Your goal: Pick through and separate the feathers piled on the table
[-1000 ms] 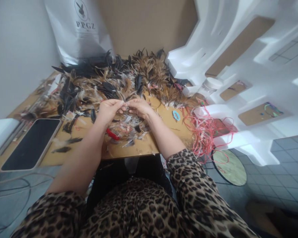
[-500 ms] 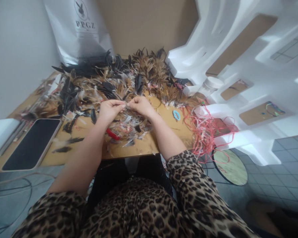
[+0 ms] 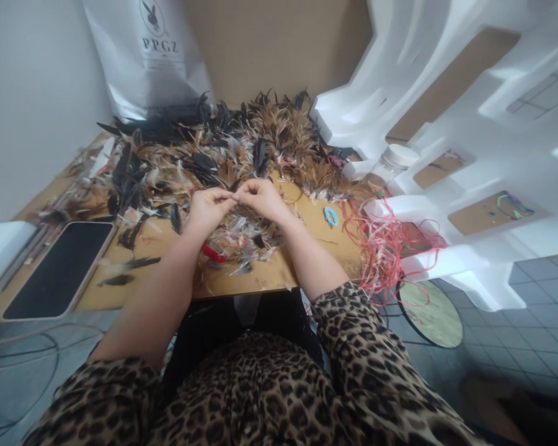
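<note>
My left hand and my right hand meet fingertip to fingertip over the table. Both are pinched closed, and whatever sits between the fingers is too small to make out. Brown and black feathers lie in a wide heap just beyond them. Under my hands is a scatter of pale feather bits. A red strip-like piece rests near my left wrist. To the right of my right hand lies a light blue ring-shaped thing.
On the left is a phone with a dark screen. A tangle of pink-red strings hangs over the right edge, near a clear jar with a white lid and white molded pieces. A silvery bag stands behind.
The fingertips of both hands have drawn closer together and now touch. My left hand has shifted slightly right. Everything else lies as before.
</note>
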The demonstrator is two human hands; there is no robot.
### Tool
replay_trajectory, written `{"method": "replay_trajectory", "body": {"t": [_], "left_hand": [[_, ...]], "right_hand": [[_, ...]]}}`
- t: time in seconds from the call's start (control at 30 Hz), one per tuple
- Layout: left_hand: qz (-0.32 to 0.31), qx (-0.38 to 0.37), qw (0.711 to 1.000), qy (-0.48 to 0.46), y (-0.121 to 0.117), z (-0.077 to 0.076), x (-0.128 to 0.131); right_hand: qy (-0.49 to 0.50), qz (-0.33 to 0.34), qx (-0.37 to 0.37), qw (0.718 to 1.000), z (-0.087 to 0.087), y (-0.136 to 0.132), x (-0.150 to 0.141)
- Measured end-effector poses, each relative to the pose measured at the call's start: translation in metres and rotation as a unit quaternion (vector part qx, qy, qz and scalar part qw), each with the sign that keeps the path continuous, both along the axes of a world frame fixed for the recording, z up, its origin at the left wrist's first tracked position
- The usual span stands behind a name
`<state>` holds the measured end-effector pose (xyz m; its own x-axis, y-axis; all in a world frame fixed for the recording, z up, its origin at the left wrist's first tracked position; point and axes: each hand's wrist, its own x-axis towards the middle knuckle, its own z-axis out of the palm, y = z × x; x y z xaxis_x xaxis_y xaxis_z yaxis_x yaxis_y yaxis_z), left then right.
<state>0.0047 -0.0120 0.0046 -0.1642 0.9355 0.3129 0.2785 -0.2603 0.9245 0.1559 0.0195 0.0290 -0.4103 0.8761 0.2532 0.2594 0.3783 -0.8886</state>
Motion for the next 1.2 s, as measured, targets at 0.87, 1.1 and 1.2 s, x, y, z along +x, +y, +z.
{"method": "replay_trajectory", "body": {"t": [0.87, 1.1, 1.2], "left_hand": [[-0.036, -0.083, 0.984, -0.156, 0.003, 0.002, -0.002], [-0.055, -0.137, 0.96, -0.238, 0.002, 0.007, -0.003], [-0.072, -0.15, 0.953, -0.253, 0.0, 0.009, -0.004]], "right_hand": [[0.004, 0.007, 0.003, 1.0, -0.008, 0.008, 0.002], [-0.017, 0.06, 0.014, 0.998, -0.001, 0.003, 0.005], [-0.005, 0.073, -0.019, 0.997, -0.003, 0.004, 0.006]]}}
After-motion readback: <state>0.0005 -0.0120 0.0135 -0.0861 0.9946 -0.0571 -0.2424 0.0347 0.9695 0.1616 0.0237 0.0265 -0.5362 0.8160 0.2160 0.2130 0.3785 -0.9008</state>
